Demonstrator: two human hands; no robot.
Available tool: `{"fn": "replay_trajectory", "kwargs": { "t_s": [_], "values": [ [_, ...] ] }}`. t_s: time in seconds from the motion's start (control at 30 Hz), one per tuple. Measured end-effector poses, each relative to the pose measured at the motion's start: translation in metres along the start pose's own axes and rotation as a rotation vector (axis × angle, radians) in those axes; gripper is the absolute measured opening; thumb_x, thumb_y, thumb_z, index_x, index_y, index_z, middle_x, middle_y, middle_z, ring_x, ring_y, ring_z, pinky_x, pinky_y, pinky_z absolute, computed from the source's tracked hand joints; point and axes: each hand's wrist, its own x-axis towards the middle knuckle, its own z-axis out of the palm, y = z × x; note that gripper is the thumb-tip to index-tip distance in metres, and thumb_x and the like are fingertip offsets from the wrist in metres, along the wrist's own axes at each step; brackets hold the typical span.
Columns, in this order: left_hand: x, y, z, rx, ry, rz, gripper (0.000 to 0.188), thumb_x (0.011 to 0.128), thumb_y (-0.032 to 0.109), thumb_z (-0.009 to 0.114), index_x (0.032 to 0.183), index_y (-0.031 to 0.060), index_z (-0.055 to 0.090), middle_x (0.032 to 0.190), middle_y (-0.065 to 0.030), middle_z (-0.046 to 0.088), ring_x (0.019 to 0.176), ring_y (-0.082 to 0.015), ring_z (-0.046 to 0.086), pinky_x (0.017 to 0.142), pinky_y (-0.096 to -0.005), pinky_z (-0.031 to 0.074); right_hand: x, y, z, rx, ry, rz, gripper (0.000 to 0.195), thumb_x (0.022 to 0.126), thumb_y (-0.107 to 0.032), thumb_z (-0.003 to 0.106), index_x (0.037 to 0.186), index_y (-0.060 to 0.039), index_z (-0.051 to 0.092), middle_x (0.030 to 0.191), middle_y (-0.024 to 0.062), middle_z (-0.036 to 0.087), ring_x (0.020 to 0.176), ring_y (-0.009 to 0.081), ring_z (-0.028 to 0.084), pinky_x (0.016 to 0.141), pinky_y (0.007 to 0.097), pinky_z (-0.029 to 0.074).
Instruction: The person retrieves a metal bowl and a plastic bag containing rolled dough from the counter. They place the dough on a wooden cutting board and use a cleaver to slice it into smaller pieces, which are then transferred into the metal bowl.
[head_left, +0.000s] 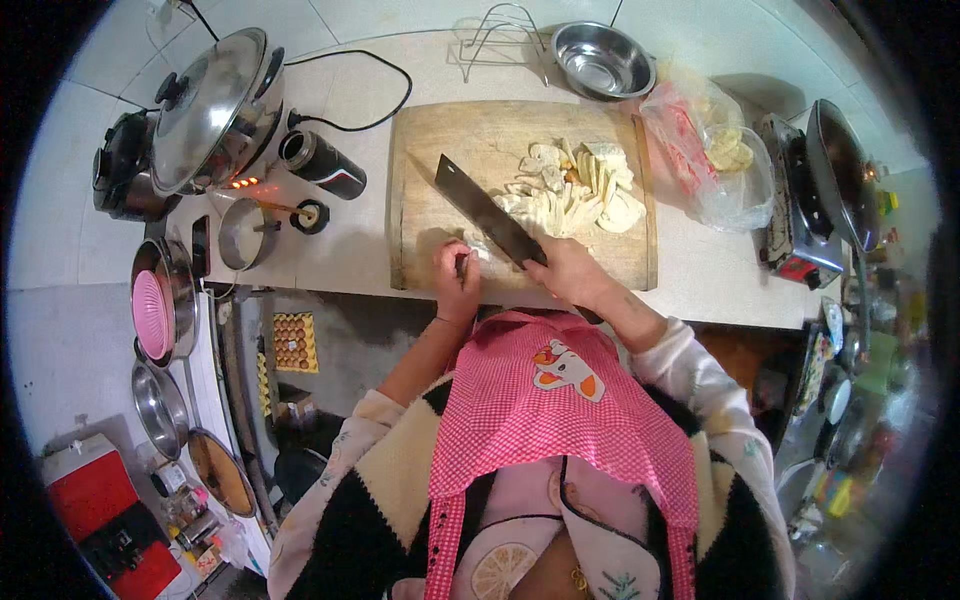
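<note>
My right hand grips a dark-bladed cleaver by its handle, the blade slanting up and left over the wooden cutting board. Close by, my left hand rests at the board's near edge with curled fingers; a small whitish piece shows at its fingertips, and whether it is gripped I cannot tell. Pale, thin slices of food lie heaped on the right half of the board, just right of the blade.
Behind the board stand a wire rack and a steel bowl. Plastic bags and a gas stove with a wok are at right. A black flask, a small pot and a large lidded pot stand left.
</note>
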Motion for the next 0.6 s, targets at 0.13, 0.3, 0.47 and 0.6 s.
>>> {"fn": "replay_trajectory", "kwargs": {
  "t_s": [0.13, 0.3, 0.47, 0.6],
  "values": [
    [-0.004, -0.004, -0.003, -0.183, -0.031, -0.139, 0.014, 0.088, 0.010, 0.058, 0.098, 0.0031, 0.051, 0.098, -0.0097, 0.052, 0.084, -0.0175, 0.051, 0.076, -0.0291, 0.044, -0.021, -0.004, -0.005, -0.119, 0.041, -0.037, 0.026, 0.082, -0.022, 0.062, 0.093, 0.0016, 0.058, 0.073, 0.0253, 0.061, 0.072, 0.0418, 0.061, 0.064, 0.0452, 0.049],
    [-0.006, -0.011, 0.003, -0.167, -0.006, -0.098, 0.010, 0.093, 0.008, 0.053, 0.101, 0.0051, 0.047, 0.091, -0.0022, 0.048, 0.081, -0.0099, 0.047, 0.073, -0.0242, 0.041, -0.036, -0.010, -0.003, -0.159, 0.029, -0.043, 0.026, 0.082, -0.021, 0.062, 0.094, 0.0012, 0.058, 0.078, 0.0254, 0.062, 0.077, 0.0425, 0.061, 0.068, 0.0464, 0.049],
    [-0.001, 0.001, 0.002, -0.168, -0.049, -0.136, 0.010, 0.093, 0.008, 0.054, 0.101, 0.0038, 0.049, 0.092, -0.0027, 0.050, 0.083, -0.0105, 0.049, 0.075, -0.0247, 0.043, -0.032, -0.012, -0.007, -0.075, -0.043, -0.029, 0.026, 0.081, -0.020, 0.063, 0.093, 0.0026, 0.058, 0.081, 0.0265, 0.062, 0.079, 0.0429, 0.061, 0.070, 0.0463, 0.049],
    [0.003, -0.001, 0.002, -0.128, -0.017, -0.144, 0.010, 0.093, 0.009, 0.054, 0.101, 0.0031, 0.050, 0.094, -0.0034, 0.053, 0.085, -0.0111, 0.051, 0.077, -0.0251, 0.044, -0.019, -0.015, -0.006, -0.100, -0.099, -0.002, 0.028, 0.081, -0.021, 0.061, 0.096, 0.0031, 0.058, 0.087, 0.0267, 0.062, 0.085, 0.0426, 0.060, 0.076, 0.0471, 0.048]
  ]
}}
